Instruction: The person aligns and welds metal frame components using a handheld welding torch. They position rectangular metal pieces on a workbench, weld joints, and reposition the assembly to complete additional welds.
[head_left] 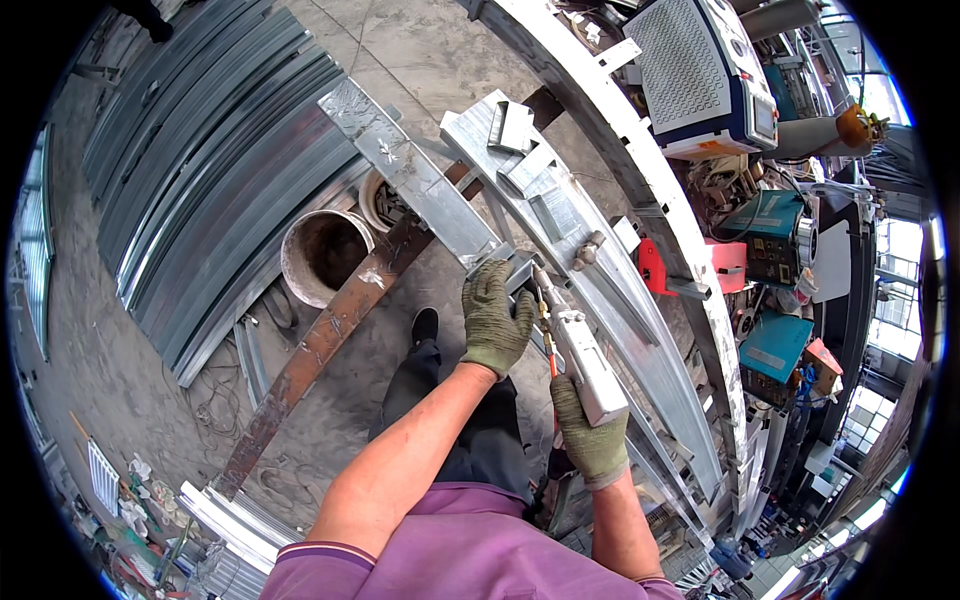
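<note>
The right hand, gloved, is wrapped round the rear of a silver handheld tool, its slim nozzle pointing away from the body. The tool looks rigid and fairly weighty, best gripped by that thick rear body, with the nozzle left free. Farther on, the gloved left hand holds a small metal piece between thumb and fingers, at the near end of a galvanised beam. That piece should be light, stiff and smooth, perhaps sharp-edged, so a pinch by its sides suits it. The nozzle tip is just beside it; whether they touch is hard to make out. The beam crosses a rusty bar. The glove hides part of the piece, the right palm covers the tool's grip, and its cable is lost below.
</note>
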